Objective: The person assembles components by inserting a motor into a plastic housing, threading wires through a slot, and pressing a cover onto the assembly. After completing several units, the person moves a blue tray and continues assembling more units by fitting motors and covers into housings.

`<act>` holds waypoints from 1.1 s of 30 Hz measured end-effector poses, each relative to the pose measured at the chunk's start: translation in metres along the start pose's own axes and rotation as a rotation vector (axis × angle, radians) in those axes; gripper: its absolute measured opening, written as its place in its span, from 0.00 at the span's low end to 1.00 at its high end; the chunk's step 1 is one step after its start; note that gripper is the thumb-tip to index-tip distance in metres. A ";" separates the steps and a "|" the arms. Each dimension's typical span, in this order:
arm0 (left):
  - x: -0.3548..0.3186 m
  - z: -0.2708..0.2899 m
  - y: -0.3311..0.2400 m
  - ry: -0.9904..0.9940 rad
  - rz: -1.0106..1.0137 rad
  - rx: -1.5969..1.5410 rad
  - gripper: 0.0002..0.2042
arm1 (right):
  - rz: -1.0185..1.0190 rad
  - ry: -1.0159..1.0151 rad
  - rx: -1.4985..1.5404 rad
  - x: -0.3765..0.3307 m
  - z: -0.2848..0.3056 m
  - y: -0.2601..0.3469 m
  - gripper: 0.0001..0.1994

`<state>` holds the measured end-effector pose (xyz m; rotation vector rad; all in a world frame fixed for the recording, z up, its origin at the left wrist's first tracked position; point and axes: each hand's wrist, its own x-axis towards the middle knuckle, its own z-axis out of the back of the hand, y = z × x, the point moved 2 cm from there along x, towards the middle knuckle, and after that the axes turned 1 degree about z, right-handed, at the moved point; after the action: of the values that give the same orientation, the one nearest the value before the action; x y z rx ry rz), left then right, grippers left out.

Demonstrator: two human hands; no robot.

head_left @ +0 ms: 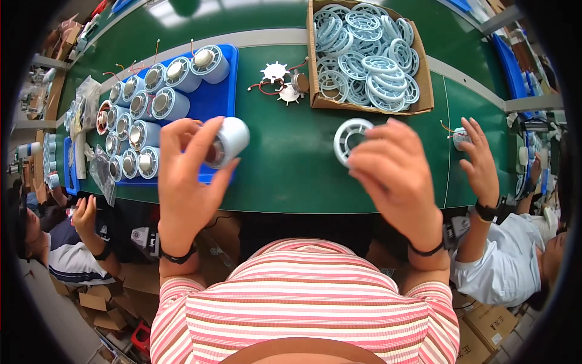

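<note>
A pale blue cylindrical housing [227, 142] is gripped on its side in the left hand [188, 176], lifted over the blue tray [212, 100] edge, its open end turned toward the palm. A white slotted ring [350, 139] is pinched by the right hand [394, 173] above the green belt [285, 164]. Rows of finished cylinders [154, 103] are packed in the tray; a cardboard box of rings [367, 54] is set beyond, loose impellers [279, 82] between.

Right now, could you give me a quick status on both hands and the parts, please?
Left hand grips a pale blue cylinder above the blue tray. Right hand holds a white grille ring over the green belt. Nothing between them.
</note>
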<state>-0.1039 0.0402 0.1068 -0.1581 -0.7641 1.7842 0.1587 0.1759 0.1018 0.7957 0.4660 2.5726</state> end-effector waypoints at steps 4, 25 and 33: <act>0.005 -0.037 -0.028 0.225 -0.205 -0.001 0.30 | -0.110 0.089 0.105 -0.043 -0.038 -0.013 0.14; -0.002 -0.079 -0.036 0.363 -0.230 -0.063 0.37 | -0.435 -0.133 0.018 -0.063 -0.066 -0.012 0.32; -0.007 -0.104 -0.026 0.723 0.282 -0.826 0.30 | -0.411 -0.159 0.670 -0.066 -0.043 -0.010 0.38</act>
<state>-0.0324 0.0811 0.0387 -1.4279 -0.9080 1.3907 0.1861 0.1448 0.0341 0.9774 1.3217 1.9506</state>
